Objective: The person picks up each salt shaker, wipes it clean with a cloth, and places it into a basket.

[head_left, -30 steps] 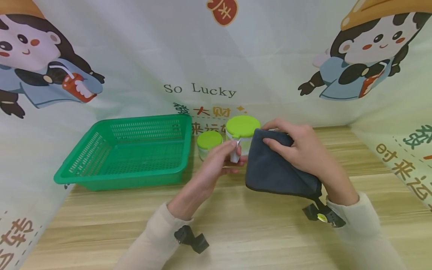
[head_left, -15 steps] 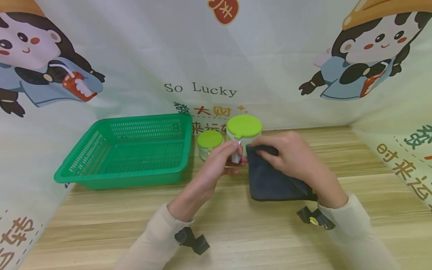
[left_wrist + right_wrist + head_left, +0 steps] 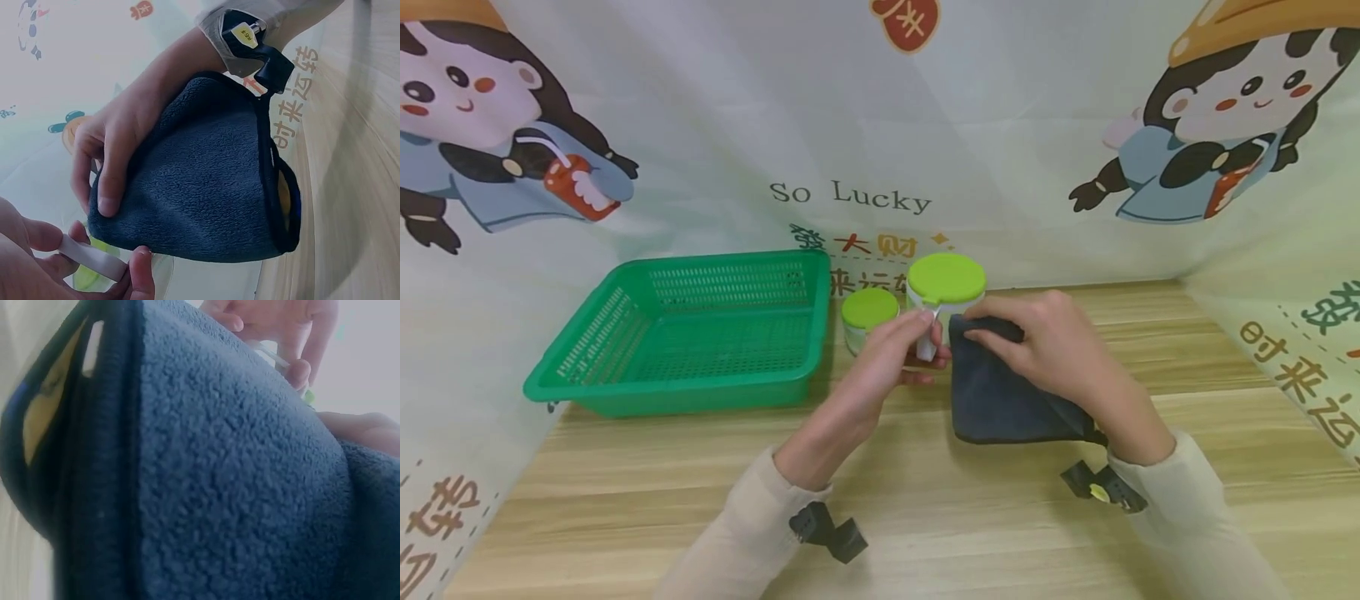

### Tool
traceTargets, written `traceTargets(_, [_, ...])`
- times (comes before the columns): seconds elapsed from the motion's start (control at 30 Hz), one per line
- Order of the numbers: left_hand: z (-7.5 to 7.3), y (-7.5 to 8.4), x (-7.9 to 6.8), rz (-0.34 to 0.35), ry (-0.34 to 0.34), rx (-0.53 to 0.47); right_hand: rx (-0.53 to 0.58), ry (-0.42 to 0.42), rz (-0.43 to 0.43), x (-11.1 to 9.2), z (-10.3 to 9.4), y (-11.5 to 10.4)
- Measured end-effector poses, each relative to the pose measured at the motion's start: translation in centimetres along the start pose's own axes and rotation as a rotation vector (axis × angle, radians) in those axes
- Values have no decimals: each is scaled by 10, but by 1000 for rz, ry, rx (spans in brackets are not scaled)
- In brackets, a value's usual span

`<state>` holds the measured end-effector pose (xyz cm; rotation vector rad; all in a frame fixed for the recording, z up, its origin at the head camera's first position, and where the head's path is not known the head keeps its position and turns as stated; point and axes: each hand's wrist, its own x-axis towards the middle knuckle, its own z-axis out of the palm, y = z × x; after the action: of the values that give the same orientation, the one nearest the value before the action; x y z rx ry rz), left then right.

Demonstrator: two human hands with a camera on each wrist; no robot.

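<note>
- Work looks midway: the right hand (image 3: pixel 1048 342) grips a folded dark cloth (image 3: pixel 1000 404), not yet set down, beside the left hand (image 3: pixel 883 354).
- The left hand pinches a white piece (image 3: pixel 927 346), perhaps part of the larger jar (image 3: pixel 946 277).
- The larger jar and smaller jar (image 3: pixel 870 308) stand beyond, both lidded.
- A green basket (image 3: pixel 700 398) stands left, the cloth outside it.

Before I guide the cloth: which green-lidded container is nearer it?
The larger container, on the right; the smaller one stands farther from the dark cloth, beside the green basket.
</note>
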<state>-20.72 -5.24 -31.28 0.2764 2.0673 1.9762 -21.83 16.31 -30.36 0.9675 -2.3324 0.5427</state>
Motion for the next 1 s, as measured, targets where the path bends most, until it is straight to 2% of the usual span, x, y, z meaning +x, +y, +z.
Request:
traceTargets(0.27, [-1,2,-2,-2,-1,-23,-29,-194,69,0,1,-1])
traceTargets(0.37, [-1,2,-2,-3,3,-23,-23,-186,65,1,2,0])
traceTargets(0.57, [-1,3,-1,-4,-8,-17,-13,-12,28,-1,2,1])
traceTargets(0.63, [-1,4,-1,-5,-11,-16,-8,12,26,-1,2,1])
traceTargets(0.7, [-2,5,-1,-7,-12,-17,-11,-14,36,-1,1,1])
traceTargets(0.9, [-3,6,-3,-10,-3,-30,-31,-193,101,0,-1,0])
traceTargets(1.0, [-4,6,-3,-6,1,-31,-25,-191,96,0,0,1])
